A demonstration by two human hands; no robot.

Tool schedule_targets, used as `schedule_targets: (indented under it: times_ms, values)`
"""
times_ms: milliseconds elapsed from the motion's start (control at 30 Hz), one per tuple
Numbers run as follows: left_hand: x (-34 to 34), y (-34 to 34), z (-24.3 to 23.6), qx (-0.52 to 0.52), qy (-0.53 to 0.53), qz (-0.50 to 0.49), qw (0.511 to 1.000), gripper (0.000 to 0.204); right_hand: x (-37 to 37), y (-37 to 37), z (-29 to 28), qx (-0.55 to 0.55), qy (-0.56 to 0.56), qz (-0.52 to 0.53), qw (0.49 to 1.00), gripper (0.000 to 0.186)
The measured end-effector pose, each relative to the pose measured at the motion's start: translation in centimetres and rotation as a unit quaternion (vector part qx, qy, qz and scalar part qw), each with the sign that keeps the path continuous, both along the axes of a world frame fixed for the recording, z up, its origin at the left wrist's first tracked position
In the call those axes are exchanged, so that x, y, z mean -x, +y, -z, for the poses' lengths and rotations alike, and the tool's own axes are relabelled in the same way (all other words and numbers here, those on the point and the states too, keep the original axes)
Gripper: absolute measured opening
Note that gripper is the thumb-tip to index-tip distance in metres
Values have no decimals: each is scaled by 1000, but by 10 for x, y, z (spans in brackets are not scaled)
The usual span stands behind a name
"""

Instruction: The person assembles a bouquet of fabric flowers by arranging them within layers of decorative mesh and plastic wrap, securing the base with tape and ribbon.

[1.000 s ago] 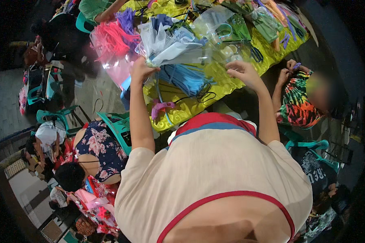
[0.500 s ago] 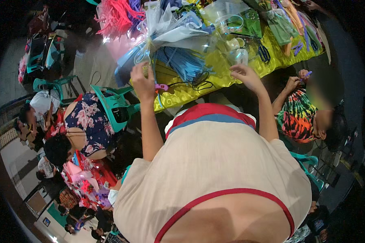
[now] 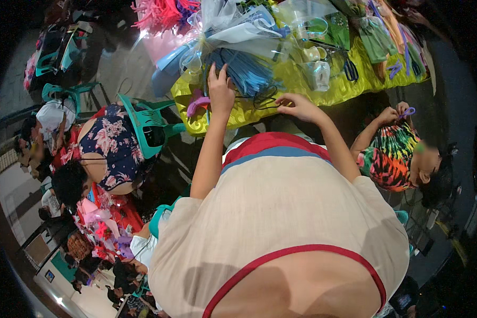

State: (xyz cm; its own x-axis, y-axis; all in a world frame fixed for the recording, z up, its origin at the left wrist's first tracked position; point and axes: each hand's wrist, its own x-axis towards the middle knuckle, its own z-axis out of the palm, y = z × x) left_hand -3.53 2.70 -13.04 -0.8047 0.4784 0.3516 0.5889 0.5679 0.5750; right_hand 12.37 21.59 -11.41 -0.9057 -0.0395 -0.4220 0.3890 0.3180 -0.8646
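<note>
My left hand (image 3: 221, 94) is over the near side of the table, fingers stretched and apart. Its tips are by a bundle of blue fuzzy craft stems (image 3: 244, 71). Left of that wrist lies a pink glue gun (image 3: 197, 103). Beyond it rests a bouquet wrap of blue and white sheets (image 3: 225, 34), with a clear ribbon bow (image 3: 192, 61). My right hand (image 3: 300, 108) hovers at the table edge, thumb and fingers slightly apart, close to a thin black cord (image 3: 264, 98). I cannot see it gripping the cord.
The yellow cloth-covered table (image 3: 297, 87) also bears ribbon rolls (image 3: 314, 54), black-handled scissors (image 3: 350, 70) and pink stems (image 3: 164, 15). At right a person (image 3: 389, 153) handles a purple stem. At left, another sits by a green plastic chair (image 3: 146, 124).
My left hand has moved right, away from the bow toward the blue stems. My right hand has come nearer and left, to the cord. The glue gun has shifted left and turned.
</note>
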Motion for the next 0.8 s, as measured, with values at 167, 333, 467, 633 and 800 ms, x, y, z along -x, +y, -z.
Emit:
schedule_targets:
  times_ms: [167, 333, 467, 633, 800]
  values:
    - [5, 7, 10, 75, -129, 57, 987, 28, -6, -6, -4, -8, -34, -8, 999, 30]
    - [-22, 2, -13, 127, -184, 106, 969, 25, -16, -4, 3, 1, -7, 42, 999, 37]
    - [-38, -14, -10, 75, -152, 117, 979, 23, -17, -5, 5, -9, -3, 51, 999, 37]
    - [-39, -22, -13, 53, -165, 126, 977, 22, -15, -9, 0, -1, -7, 56, 998, 32]
    - [-37, -14, -13, 19, -198, 150, 968, 20, -20, -10, 11, -11, 47, 106, 993, 30]
